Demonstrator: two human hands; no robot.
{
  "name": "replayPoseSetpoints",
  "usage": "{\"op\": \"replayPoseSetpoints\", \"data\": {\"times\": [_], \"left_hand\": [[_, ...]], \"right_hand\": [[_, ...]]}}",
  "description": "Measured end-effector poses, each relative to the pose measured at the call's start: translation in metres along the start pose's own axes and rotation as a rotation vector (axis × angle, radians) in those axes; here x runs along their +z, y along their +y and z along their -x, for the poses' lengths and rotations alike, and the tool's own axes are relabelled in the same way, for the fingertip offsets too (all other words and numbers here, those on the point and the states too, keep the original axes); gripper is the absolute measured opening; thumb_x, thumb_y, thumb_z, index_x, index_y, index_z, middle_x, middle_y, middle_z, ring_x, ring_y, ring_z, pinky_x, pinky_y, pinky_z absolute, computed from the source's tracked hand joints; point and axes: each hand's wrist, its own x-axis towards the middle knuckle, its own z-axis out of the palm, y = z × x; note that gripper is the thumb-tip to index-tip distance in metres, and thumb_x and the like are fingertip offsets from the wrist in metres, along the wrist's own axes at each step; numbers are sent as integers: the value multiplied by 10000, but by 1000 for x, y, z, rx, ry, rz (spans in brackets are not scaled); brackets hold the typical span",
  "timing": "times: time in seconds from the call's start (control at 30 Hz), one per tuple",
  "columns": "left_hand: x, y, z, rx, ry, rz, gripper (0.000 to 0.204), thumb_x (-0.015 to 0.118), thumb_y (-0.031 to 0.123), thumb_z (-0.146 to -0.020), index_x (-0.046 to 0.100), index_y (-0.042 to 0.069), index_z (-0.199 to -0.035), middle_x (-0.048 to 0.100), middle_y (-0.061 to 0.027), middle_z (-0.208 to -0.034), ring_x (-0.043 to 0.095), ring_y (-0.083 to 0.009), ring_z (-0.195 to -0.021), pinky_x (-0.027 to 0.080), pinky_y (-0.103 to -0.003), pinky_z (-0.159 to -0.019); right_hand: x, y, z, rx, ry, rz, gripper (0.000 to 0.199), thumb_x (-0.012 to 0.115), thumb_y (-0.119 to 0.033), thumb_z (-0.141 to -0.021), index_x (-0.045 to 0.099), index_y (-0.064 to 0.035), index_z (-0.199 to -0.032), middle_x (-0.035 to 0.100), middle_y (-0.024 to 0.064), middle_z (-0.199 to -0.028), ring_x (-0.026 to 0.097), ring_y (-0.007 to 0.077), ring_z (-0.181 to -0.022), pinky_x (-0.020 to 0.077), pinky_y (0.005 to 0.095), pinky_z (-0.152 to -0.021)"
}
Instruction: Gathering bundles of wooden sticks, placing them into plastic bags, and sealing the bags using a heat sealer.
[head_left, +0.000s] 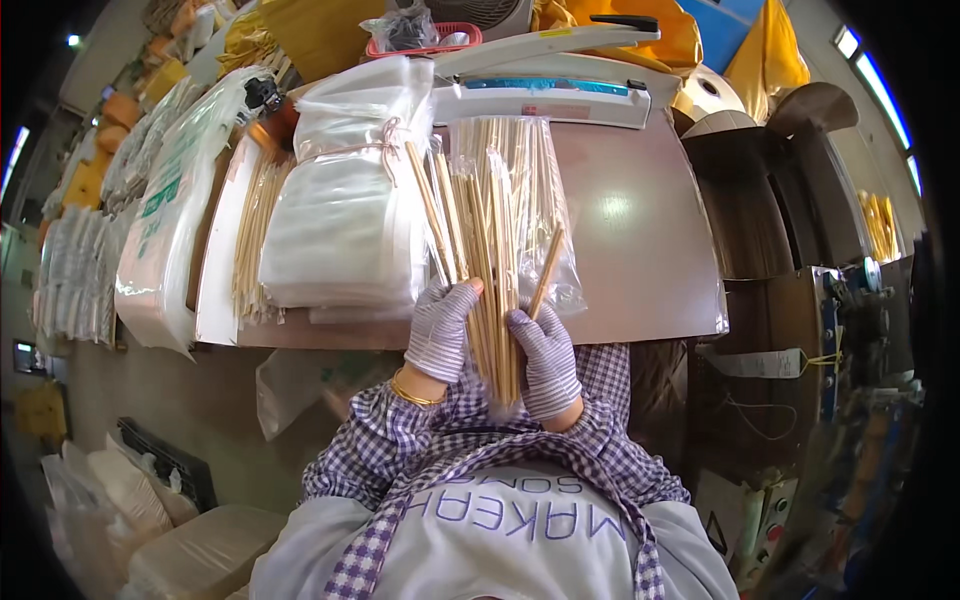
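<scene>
A bundle of thin wooden sticks [488, 250], partly in clear plastic, stands between my hands at the table's near edge. My left hand [440, 325], in a striped glove, is closed on its left side, thumb against the sticks. My right hand [548, 362], gloved alike, is closed around its right side. One stick [547, 270] slants out apart from the rest above my right hand. Whether the sticks are chopsticks or skewers I cannot tell. Just beyond lies a clear plastic bag [560, 200] with more sticks. The palms and some fingers are hidden.
Left of the bundle lies a tied stack of clear plastic bags [340, 220]. More sticks [262, 235] lie in an open box farther left. A long bag sealer [545, 103] spans the table's back. An open cardboard box [735, 215] stands beyond the table's [650, 240] right edge.
</scene>
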Motion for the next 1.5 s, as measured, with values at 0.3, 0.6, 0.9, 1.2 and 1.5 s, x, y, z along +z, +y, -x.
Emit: {"op": "replayPoseSetpoints", "data": {"times": [0.3,0.6,0.9,1.2,1.5], "left_hand": [[19,-22,8,-9,-13,70,205,572,166,-838,584,2,-961,597,-35,-823,554,-109,-717,470,-216,-646],[42,-10,19,138,-391,-450,496,475,326,-889,391,-11,-1243,479,-177,-1162,496,-239,-1054,406,-284,-885],[10,7,8,1067,-323,-1709,562,563,279,-794,353,115,-1288,372,-177,-1269,396,-339,-1154,385,-353,-937],[17,6,-32,1050,-211,-1117,156,597,149,-774,628,14,-847,588,-94,-872,567,-242,-772,467,-321,-695],[33,7,-14,1315,-164,-1064,214,604,169,-756,631,57,-936,572,-78,-941,555,-241,-857,451,-353,-742]], "right_hand": [[1,5,1,-87,-136,25,417,619,-129,-797,455,17,-1152,577,63,-939,567,140,-809,484,253,-734],[-19,-23,11,-218,-52,543,304,623,-69,-753,518,-2,-1030,590,49,-773,573,119,-684,488,236,-599],[-128,-64,37,-360,127,889,331,472,109,-709,490,-23,-1011,561,36,-863,550,126,-720,472,241,-579],[-102,-50,44,-341,160,1846,405,657,-186,-704,475,-98,-1055,587,123,-863,587,303,-754,482,371,-647],[-66,-29,27,-209,153,1602,307,645,-177,-750,485,-50,-980,584,174,-838,596,262,-753,479,349,-675]]}}
